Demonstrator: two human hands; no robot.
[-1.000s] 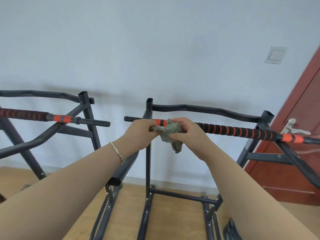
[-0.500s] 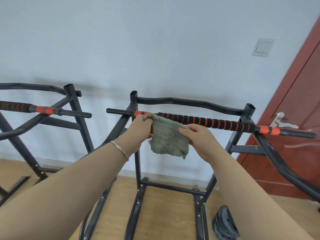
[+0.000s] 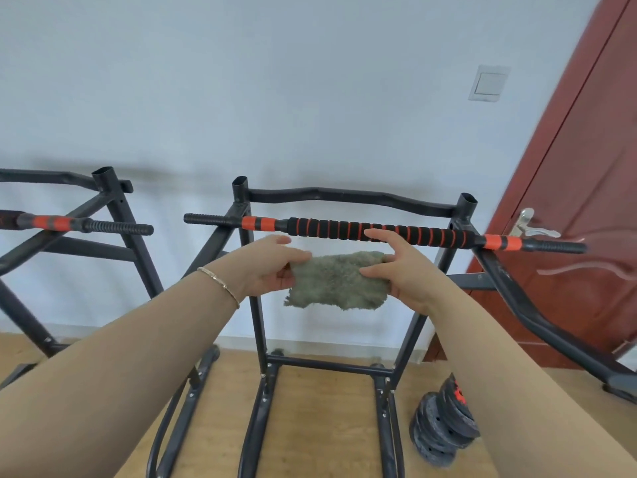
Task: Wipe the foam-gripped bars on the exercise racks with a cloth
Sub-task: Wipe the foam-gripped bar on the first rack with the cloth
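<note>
the rack (image 3: 258,322) carries the foam bar (image 3: 344,229) across its top. just below hangs our cloth (image 3: 339,284), spread flat, left hand (image 3: 265,267) and right hand (image 3: 403,270) each pinching an end. we seem to be readying it; next we drape it over the foam.

place: home room serving as a gym | exercise racks (image 3: 348,195) are standing on a wood floor (image 3: 327,429) | weight plates (image 3: 443,426) are lying stacked | door (image 3: 586,167) and wall switch (image 3: 488,83) are showing
</note>
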